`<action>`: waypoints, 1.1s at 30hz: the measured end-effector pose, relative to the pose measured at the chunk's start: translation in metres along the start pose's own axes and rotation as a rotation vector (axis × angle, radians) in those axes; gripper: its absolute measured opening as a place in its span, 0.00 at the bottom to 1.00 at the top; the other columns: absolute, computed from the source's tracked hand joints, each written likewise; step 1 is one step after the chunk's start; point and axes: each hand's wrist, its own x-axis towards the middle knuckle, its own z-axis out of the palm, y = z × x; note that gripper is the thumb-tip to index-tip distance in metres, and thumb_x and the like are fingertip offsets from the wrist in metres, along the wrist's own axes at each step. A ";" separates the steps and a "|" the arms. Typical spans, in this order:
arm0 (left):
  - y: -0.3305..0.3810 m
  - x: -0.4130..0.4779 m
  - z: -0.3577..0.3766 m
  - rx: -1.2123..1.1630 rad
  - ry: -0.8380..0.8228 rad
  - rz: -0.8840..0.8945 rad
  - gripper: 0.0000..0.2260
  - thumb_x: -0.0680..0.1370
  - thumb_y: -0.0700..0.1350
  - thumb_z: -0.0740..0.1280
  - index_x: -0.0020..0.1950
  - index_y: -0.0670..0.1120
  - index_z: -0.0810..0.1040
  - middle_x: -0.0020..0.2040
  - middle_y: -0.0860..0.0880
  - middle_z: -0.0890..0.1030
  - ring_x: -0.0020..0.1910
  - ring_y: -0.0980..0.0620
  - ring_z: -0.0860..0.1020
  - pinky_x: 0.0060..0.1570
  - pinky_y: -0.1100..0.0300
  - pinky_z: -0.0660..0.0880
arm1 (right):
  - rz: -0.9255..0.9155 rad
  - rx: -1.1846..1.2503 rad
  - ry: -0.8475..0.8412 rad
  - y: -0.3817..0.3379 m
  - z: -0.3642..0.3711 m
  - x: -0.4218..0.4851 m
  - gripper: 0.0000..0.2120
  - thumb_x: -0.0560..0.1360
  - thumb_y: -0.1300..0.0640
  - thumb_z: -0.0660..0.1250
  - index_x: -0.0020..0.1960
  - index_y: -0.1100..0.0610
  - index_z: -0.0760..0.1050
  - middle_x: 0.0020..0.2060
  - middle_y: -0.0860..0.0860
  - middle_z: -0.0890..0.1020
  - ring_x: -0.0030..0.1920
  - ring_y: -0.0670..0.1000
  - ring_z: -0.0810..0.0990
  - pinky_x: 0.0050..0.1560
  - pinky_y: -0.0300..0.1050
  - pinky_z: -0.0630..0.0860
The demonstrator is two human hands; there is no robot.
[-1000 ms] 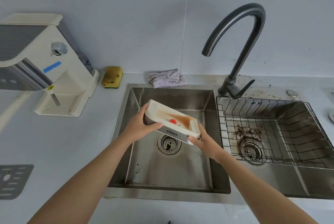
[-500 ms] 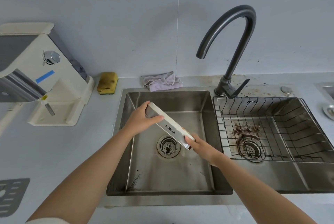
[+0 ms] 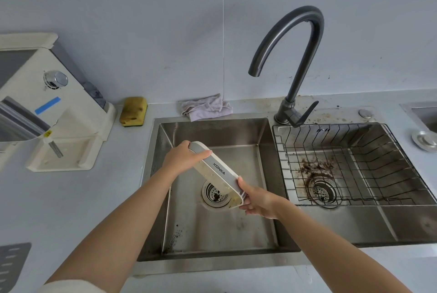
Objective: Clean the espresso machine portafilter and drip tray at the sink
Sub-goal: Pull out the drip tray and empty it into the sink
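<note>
While drip tray [image 3: 218,172] hangs tipped on edge over left sink basin [image 3: 224,229], left hand [image 3: 182,159] curls round upper end and right hand [image 3: 256,199] pinches lower end. Risk: slick plastic slips from fingers; dregs could splash past drain strainer [image 3: 214,194].

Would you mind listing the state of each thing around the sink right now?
Drip tray: tipped on edge over the left basin.
Left hand: grips the tray's far end.
Right hand: grips its near end.
Tap: off, no water running.
Sponge: flat on the counter, stained.
Cloth: crumpled behind the left basin.
Right basin: coffee grounds on its floor, wire rack inside.
</note>
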 end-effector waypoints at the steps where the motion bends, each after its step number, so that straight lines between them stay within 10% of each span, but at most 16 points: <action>1: 0.000 0.000 0.001 0.023 0.006 -0.006 0.28 0.71 0.64 0.65 0.62 0.46 0.70 0.59 0.47 0.77 0.59 0.46 0.74 0.51 0.55 0.70 | 0.006 0.003 0.000 0.000 0.000 0.000 0.35 0.75 0.34 0.48 0.63 0.62 0.70 0.62 0.59 0.75 0.64 0.55 0.72 0.66 0.48 0.66; 11: -0.001 0.000 0.005 0.114 0.015 -0.043 0.33 0.70 0.68 0.61 0.64 0.45 0.69 0.62 0.45 0.76 0.62 0.43 0.73 0.58 0.51 0.72 | 0.030 0.000 0.024 -0.001 -0.003 -0.003 0.34 0.76 0.35 0.47 0.63 0.63 0.70 0.62 0.61 0.75 0.64 0.58 0.72 0.67 0.50 0.67; 20: -0.003 -0.004 0.010 -0.316 -0.015 0.027 0.31 0.74 0.60 0.63 0.72 0.46 0.62 0.66 0.48 0.72 0.62 0.49 0.72 0.58 0.57 0.68 | -0.146 -0.122 0.166 -0.005 -0.014 -0.001 0.32 0.74 0.35 0.54 0.69 0.55 0.64 0.63 0.52 0.73 0.64 0.52 0.70 0.69 0.50 0.63; 25: -0.011 -0.003 0.009 -0.766 -0.120 -0.109 0.41 0.70 0.67 0.63 0.75 0.47 0.57 0.72 0.47 0.67 0.68 0.47 0.69 0.68 0.48 0.65 | -0.377 -0.265 0.287 -0.012 -0.024 -0.010 0.22 0.77 0.50 0.61 0.67 0.56 0.59 0.52 0.48 0.73 0.49 0.46 0.72 0.45 0.34 0.69; 33: -0.009 -0.011 0.007 -1.292 -0.317 -0.187 0.14 0.77 0.50 0.62 0.59 0.45 0.73 0.56 0.44 0.79 0.54 0.46 0.78 0.46 0.48 0.76 | -0.647 -0.384 0.417 -0.020 -0.036 -0.030 0.39 0.69 0.55 0.72 0.72 0.54 0.52 0.60 0.47 0.68 0.62 0.48 0.67 0.58 0.35 0.65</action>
